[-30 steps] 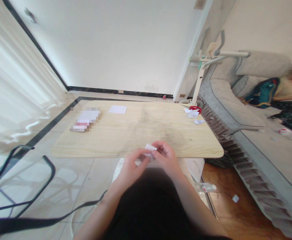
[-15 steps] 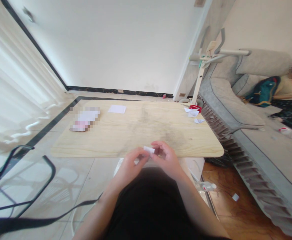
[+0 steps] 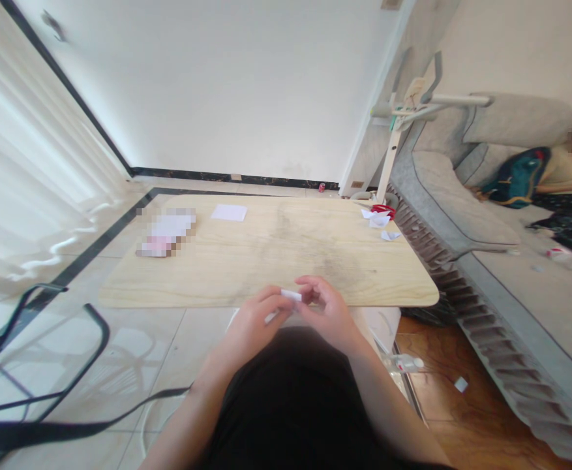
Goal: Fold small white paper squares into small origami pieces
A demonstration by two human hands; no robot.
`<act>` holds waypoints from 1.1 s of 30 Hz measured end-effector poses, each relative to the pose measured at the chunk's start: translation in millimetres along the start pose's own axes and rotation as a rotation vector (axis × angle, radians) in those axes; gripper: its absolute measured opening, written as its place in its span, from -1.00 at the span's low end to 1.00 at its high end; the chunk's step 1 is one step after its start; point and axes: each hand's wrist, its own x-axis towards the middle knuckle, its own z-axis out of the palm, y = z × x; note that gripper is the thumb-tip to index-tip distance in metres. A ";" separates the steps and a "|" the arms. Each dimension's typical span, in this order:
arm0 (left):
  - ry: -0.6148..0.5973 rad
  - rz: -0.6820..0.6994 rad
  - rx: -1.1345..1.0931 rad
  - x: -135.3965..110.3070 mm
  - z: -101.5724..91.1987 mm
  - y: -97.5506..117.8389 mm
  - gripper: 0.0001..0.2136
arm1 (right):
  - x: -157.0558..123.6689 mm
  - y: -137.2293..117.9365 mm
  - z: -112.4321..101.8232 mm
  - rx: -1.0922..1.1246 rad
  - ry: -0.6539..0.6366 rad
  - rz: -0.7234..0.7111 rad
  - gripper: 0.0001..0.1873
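Note:
A small folded piece of white paper (image 3: pixel 291 296) is pinched between my two hands at the near edge of the wooden table (image 3: pixel 207 267). My left hand (image 3: pixel 261 314) grips its left end with thumb and fingers. On the other side, my right hand (image 3: pixel 327 307) pinches the right end, with its index finger curled above. Part of the paper is hidden by the fingers. Several folded white paper pieces (image 3: pixel 378 220) lie at the table's far right corner, beside a red object (image 3: pixel 383 210). Toward the far left rests a flat stack of white paper (image 3: pixel 229 213).
A blurred-out item (image 3: pixel 168 232) lies on the table's left side. Right of the table stand a grey sofa (image 3: pixel 525 300), where a person sits, and exercise equipment (image 3: pixel 388 156). A clear bottle (image 3: pixel 407 363) is below the right edge. A black metal frame (image 3: pixel 102 326) stands at left.
The paper between my fingers has tilted and now looks flatter and narrower. My hands have stayed almost in place.

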 end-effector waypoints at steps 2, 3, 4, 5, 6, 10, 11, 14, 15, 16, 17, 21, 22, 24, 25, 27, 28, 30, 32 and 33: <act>0.003 0.005 0.002 -0.1 0.4 -0.3 -0.87 | -0.4 0.4 0.1 -0.039 0.009 -0.019 -0.64; -0.001 0.005 0.002 -0.2 0.4 -0.1 -0.87 | -0.7 0.5 0.0 -0.063 0.013 -0.028 -0.64; -0.004 0.004 0.002 -0.2 0.3 0.3 -0.87 | -0.9 0.4 -0.1 -0.086 0.016 -0.037 -0.64; -0.007 0.003 0.002 -0.3 0.1 0.9 -0.87 | -1.1 0.1 -0.3 -0.107 0.016 -0.045 -0.64; -0.009 0.003 0.001 -0.3 -0.2 1.5 -0.87 | -1.2 -0.3 -0.6 -0.125 0.014 -0.054 -0.64; -0.017 -0.003 0.000 -0.6 -0.5 3.7 -0.87 | -1.1 -2.9 -1.1 -0.195 0.019 -0.105 -0.62; -0.016 -0.004 -0.001 -0.6 -0.5 3.9 -0.87 | -1.0 -3.5 -1.1 -0.214 0.023 -0.119 -0.62; -0.008 0.004 0.000 -0.2 -1.1 4.0 -0.89 | -1.2 -4.3 -0.8 -0.241 0.031 -0.140 -0.63; -0.010 0.003 0.000 0.0 -1.5 4.1 -0.89 | -1.5 -4.2 -0.8 -0.234 0.032 -0.138 -0.64; -0.011 0.003 -0.003 0.3 -1.9 4.3 -0.89 | -1.8 -4.0 -0.8 -0.219 0.032 -0.132 -0.64; -0.009 0.001 -0.008 0.3 -2.1 4.4 -0.89 | -2.2 -3.8 -0.8 -0.200 0.032 -0.123 -0.64; 0.023 -0.028 -0.035 -2.4 1.7 3.8 -0.90 | -2.6 -3.8 -1.0 -0.111 0.036 -0.060 -0.67; 0.054 -0.060 -0.038 -3.7 4.1 3.0 -0.90 | -2.4 -3.9 -0.8 -0.088 0.039 -0.037 -0.70; 0.143 -0.158 -0.052 -6.0 9.8 1.0 -0.79 | -1.5 -3.8 0.2 -0.031 0.059 0.014 -0.77; 0.184 -0.213 -0.074 -6.6 12.7 0.0 -0.71 | -1.0 -3.4 1.1 0.009 0.076 0.040 -0.81; 0.216 -0.311 -0.165 -5.7 17.1 -1.1 -0.63 | -0.2 -1.6 3.4 0.104 0.113 0.088 -0.83; 0.215 -0.351 -0.230 -4.4 18.4 -1.2 -0.61 | 0.1 -0.3 4.7 0.148 0.126 0.111 -0.83; 0.202 -0.419 -0.359 -0.9 18.9 -0.2 -0.61 | 0.5 2.9 6.8 0.209 0.149 0.148 -0.83; 0.179 -0.463 -0.421 2.5 17.4 1.7 -0.67 | 0.9 6.0 8.0 0.240 0.180 0.163 -0.83; 0.160 -0.476 -0.419 3.8 16.4 2.8 -0.72 | 1.1 7.3 8.2 0.252 0.193 0.163 -0.83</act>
